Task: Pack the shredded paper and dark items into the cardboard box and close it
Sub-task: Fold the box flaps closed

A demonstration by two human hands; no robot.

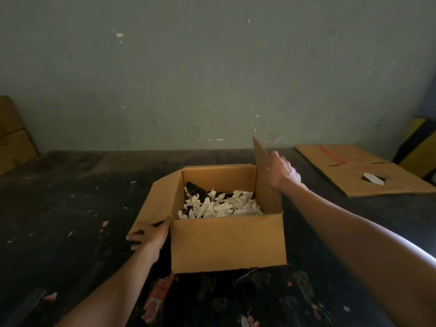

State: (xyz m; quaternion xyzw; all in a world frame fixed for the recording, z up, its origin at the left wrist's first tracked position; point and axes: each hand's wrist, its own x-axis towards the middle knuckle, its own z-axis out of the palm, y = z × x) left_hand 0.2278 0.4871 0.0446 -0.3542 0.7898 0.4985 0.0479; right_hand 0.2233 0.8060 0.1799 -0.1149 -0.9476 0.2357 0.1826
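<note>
Gripping the cardboard box (227, 241) flaps: left hand (151, 236) on the left flap, right hand (282, 172) on the upright right flap, shredded paper (221, 205) inside.

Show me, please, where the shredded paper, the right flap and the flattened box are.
shredded paper (221, 206): head view, middle of the pile.
right flap (263, 175): head view, its inner face.
flattened box (361, 171): head view, its bare top face.

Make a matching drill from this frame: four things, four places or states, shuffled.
1. pale shredded paper
2. left hand
3. right hand
4. flattened brown cardboard sheet

A. on the upright right flap
B. lying flat on the table, far right
C. inside the open brown cardboard box
D. on the lowered left flap

Pairs: 1-C, 2-D, 3-A, 4-B
</note>
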